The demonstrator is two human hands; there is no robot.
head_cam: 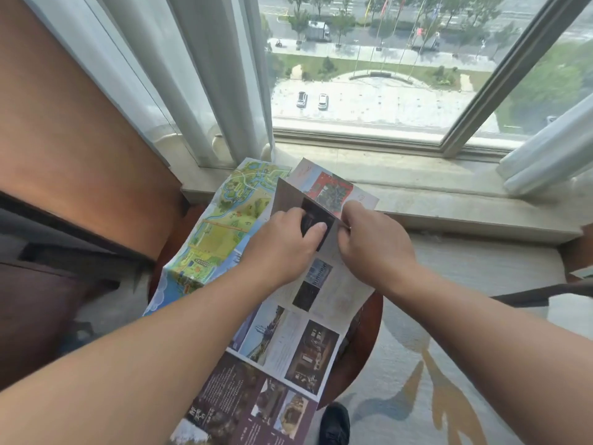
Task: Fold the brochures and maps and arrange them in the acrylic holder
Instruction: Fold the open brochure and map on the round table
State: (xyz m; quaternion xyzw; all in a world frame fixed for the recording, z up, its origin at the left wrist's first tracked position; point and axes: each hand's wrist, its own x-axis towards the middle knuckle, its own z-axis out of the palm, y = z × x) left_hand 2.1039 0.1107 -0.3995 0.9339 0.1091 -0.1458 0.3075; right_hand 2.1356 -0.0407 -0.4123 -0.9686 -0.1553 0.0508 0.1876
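high-floor hotel-like room: sheer curtains [205, 75], stone window sill [417, 187], patterned carpet [449, 380], parked cars [301, 99] far below

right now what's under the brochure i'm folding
The green map slips beneath its left edge and a photo leaflet lies under its near end, on a wooden table. How far either runs under the brochure is hidden.

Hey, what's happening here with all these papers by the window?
A person is folding a brochure on a small round table. The left hand holds a turned-over flap, thumb on top; the right hand pinches the paper's edge beside it. A colourful map lies open to the left and a dark brochure lies unfolded nearer the person. No holder is in view.
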